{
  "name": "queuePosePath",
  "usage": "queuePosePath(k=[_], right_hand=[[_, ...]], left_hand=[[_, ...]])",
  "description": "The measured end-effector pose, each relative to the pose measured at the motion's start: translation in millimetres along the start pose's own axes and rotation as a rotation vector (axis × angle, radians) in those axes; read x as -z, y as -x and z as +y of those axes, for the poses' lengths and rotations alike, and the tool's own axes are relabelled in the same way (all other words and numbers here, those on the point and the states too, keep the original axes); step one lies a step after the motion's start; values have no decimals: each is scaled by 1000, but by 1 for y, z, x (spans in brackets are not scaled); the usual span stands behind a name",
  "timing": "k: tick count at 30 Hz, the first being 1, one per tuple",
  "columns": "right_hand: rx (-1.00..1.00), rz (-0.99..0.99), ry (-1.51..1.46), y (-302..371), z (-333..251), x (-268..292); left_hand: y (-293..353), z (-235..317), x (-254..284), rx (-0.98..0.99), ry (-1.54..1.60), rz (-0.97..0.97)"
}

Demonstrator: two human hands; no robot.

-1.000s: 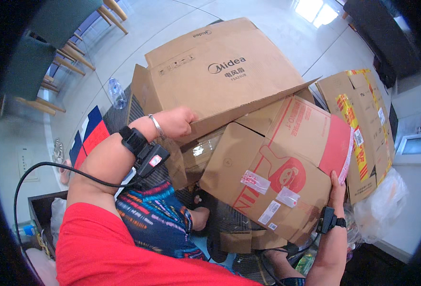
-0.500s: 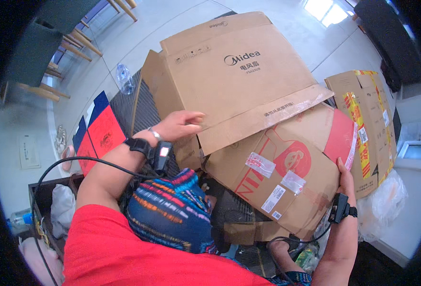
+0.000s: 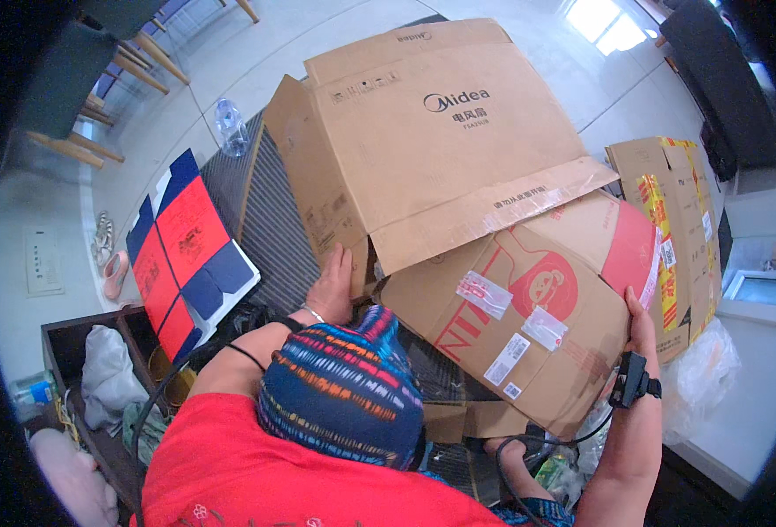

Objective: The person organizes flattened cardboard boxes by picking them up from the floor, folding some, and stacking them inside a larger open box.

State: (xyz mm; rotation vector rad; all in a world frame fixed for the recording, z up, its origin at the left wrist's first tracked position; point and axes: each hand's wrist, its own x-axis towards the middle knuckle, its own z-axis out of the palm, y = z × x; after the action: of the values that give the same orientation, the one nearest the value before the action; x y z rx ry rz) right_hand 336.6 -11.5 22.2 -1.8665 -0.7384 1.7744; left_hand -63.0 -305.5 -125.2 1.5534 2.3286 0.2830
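A large flattened brown cardboard box (image 3: 440,132) lies on top of a second flattened box (image 3: 572,290) with a red printed figure and red edge band. My left hand (image 3: 332,285) rests with fingers stretched out against the lower side flap of the upper box. My right hand (image 3: 641,329) grips the right edge of the red-printed box, its thumb at the red band and its other fingers partly hidden behind the cardboard. Tape and labels are stuck on the lower box.
A folded red and dark-blue box (image 3: 193,233) lies left on a dark ribbed mat (image 3: 269,193). Another brown box (image 3: 669,211) with yellow tape stands right, above clear plastic (image 3: 704,378). A plastic bottle (image 3: 230,127) lies beyond the mat. A dark bin (image 3: 63,338) stands lower left.
My left hand has come down and nearer, from above the upper box's corner to its side flap. My right hand stays at the box edge. The red and blue box shows more fully.
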Motion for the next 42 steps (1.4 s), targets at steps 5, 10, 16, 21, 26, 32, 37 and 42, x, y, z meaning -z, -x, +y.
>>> queuePosePath(k=[5,10,16,21,26,32,37,42], right_hand=[[-7,-111,-14,0,2,14],[-59,-158,-21,5,0,15],[-68,-179,72,1,2,22],[-34,-201,15,23,21,20],[17,-240,-42,53,40,10],[-18,-199,-107,53,39,-1],[-5,-221,-154,39,47,16],[75,-226,-132,35,71,15]], left_hand=[[-11,-35,78,-110,382,-65],[-40,-35,140,-76,587,-352],[-46,-40,137,-55,649,-359],[-50,-37,127,1,675,-355],[-50,-17,139,8,588,-280],[-44,-27,137,71,653,-162],[-50,-6,157,-4,681,-142],[-49,-1,185,-19,707,-173]])
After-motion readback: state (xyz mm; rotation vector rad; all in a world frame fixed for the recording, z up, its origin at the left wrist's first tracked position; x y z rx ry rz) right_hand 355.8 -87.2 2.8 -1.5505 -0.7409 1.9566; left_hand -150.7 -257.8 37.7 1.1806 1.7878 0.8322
